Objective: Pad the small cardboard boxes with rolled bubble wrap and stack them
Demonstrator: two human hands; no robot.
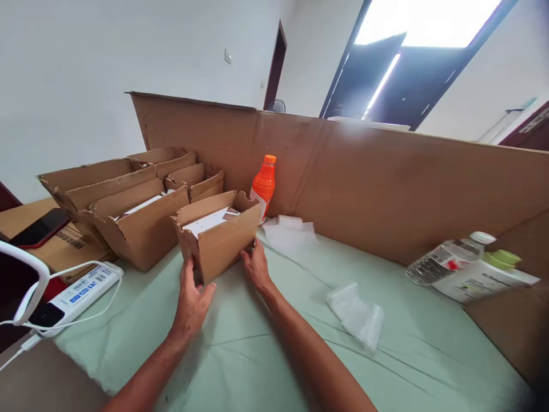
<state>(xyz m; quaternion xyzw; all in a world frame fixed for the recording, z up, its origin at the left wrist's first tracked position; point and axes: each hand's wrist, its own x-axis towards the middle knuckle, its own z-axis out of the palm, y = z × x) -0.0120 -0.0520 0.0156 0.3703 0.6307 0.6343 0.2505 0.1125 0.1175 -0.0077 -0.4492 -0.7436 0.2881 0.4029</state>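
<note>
Cardboard fills our hands: the left hand [191,300] and right hand [256,264] grip opposite sides of a small open box [217,234] standing on the green-covered table [257,343], beside an orange bottle [263,184].

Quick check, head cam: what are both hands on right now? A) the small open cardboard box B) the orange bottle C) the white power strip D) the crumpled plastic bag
A: the left hand and right hand press against the two near sides of the small open cardboard box; the orange bottle stands untouched behind it.
</note>
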